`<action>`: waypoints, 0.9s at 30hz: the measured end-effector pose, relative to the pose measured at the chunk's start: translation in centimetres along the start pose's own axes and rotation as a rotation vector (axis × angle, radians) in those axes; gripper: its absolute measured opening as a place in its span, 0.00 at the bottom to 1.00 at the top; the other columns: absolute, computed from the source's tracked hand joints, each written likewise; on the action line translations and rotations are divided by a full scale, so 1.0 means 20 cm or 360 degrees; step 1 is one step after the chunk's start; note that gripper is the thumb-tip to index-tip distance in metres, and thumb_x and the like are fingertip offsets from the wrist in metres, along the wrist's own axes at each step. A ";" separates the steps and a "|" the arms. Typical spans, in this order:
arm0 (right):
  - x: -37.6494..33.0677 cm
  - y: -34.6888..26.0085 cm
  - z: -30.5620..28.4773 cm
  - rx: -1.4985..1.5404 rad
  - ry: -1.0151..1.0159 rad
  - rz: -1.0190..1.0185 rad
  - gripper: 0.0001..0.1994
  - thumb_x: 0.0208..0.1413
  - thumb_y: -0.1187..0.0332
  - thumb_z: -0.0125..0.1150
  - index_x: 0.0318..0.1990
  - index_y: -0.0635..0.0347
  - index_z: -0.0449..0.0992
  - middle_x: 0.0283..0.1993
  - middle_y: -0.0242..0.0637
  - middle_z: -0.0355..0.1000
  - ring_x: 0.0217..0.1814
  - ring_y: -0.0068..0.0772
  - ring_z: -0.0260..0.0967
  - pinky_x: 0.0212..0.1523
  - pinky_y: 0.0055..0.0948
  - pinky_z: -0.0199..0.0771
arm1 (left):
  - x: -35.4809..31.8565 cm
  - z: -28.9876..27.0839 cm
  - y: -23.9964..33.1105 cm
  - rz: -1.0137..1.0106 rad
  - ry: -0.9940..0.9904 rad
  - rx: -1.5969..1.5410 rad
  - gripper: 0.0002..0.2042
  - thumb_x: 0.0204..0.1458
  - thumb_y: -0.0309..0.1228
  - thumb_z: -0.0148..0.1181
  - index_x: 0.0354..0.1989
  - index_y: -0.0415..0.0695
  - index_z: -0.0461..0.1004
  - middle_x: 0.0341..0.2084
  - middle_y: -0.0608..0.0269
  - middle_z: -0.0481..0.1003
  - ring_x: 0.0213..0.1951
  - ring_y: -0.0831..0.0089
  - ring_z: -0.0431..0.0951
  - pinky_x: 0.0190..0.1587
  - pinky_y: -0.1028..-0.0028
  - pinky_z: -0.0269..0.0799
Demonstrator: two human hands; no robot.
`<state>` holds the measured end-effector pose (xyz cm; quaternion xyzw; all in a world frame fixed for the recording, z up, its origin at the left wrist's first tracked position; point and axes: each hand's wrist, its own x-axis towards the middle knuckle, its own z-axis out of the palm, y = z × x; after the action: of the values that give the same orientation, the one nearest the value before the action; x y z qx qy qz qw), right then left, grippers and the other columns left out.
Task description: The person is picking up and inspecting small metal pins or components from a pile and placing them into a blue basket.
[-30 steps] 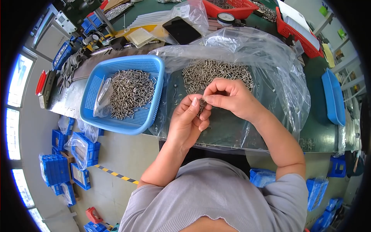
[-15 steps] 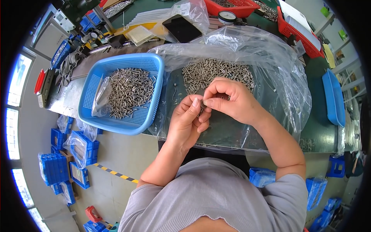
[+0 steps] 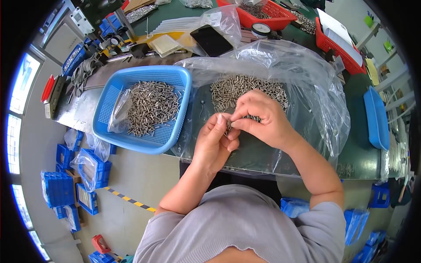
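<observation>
A heap of small metal pins (image 3: 247,87) lies on a clear plastic sheet (image 3: 307,87) in front of me. Just on the near side of the heap my two hands meet. My left hand (image 3: 215,142) is curled, palm up, around several of these metal pins (image 3: 228,127). Thumb and forefinger of my right hand (image 3: 263,118) pinch at the left fingertips; whatever sits in that pinch is too small and covered to make out. To the left stands a blue plastic basket (image 3: 186,101) with many more pins (image 3: 153,105) and a crumpled clear bag (image 3: 120,111) inside.
Behind the sheet are a black phone (image 3: 212,40), a round dial gauge (image 3: 261,30) and a red basket (image 3: 280,23). Another red basket (image 3: 326,44) holds papers at the right, near a blue tray (image 3: 376,118). Blue crates (image 3: 61,189) stand on the floor.
The view has shifted slightly, so the table sits lower in the picture. My right fingers have closed in on the left fingertips, and pins now show in the left hand.
</observation>
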<state>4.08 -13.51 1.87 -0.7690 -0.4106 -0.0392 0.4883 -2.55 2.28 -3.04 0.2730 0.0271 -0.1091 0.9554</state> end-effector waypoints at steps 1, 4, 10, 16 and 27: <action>0.00 0.01 -0.01 0.0114 -0.0059 -0.0007 0.06 0.43 0.75 0.66 0.30 0.60 0.75 0.34 0.32 0.69 0.39 0.30 0.67 0.41 0.27 0.67 | 0.00 0.00 0.00 0.0002 -0.0001 -0.0001 0.12 0.60 0.39 0.49 0.40 0.42 0.69 0.29 0.64 0.70 0.27 0.79 0.64 0.24 0.81 0.59; 0.01 0.05 -0.03 0.0178 0.0050 0.0153 0.05 0.45 0.75 0.65 0.31 0.60 0.76 0.34 0.32 0.70 0.38 0.29 0.67 0.40 0.28 0.67 | 0.01 0.00 0.01 0.0081 -0.0052 -0.0062 0.12 0.61 0.38 0.47 0.42 0.40 0.67 0.33 0.61 0.68 0.29 0.78 0.64 0.25 0.80 0.60; 0.00 0.14 -0.02 -0.0691 0.0033 0.0078 0.07 0.41 0.74 0.65 0.31 0.58 0.77 0.33 0.34 0.68 0.39 0.37 0.66 0.39 0.32 0.68 | 0.02 -0.01 0.00 0.0092 -0.0074 -0.0149 0.13 0.63 0.37 0.44 0.45 0.39 0.67 0.35 0.59 0.66 0.28 0.79 0.61 0.23 0.84 0.58; 0.00 0.15 0.02 -0.0911 -0.0024 -0.0013 0.04 0.38 0.71 0.65 0.25 0.53 0.77 0.31 0.29 0.67 0.40 0.35 0.64 0.42 0.33 0.66 | 0.01 0.00 0.01 0.0092 -0.0067 -0.0111 0.13 0.63 0.37 0.44 0.45 0.39 0.67 0.35 0.59 0.66 0.28 0.80 0.60 0.23 0.84 0.58; 0.02 0.08 -0.03 -0.0074 -0.0103 0.0293 0.04 0.51 0.72 0.59 0.31 0.61 0.70 0.33 0.31 0.67 0.36 0.27 0.65 0.38 0.26 0.65 | 0.01 0.01 0.02 -0.0017 -0.0061 -0.0058 0.11 0.61 0.37 0.48 0.41 0.42 0.68 0.32 0.61 0.69 0.25 0.80 0.62 0.21 0.83 0.58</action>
<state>5.64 -14.17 1.17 -0.8156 -0.3526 0.0211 0.4583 -2.29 2.51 -2.74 0.2532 0.0124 -0.1189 0.9600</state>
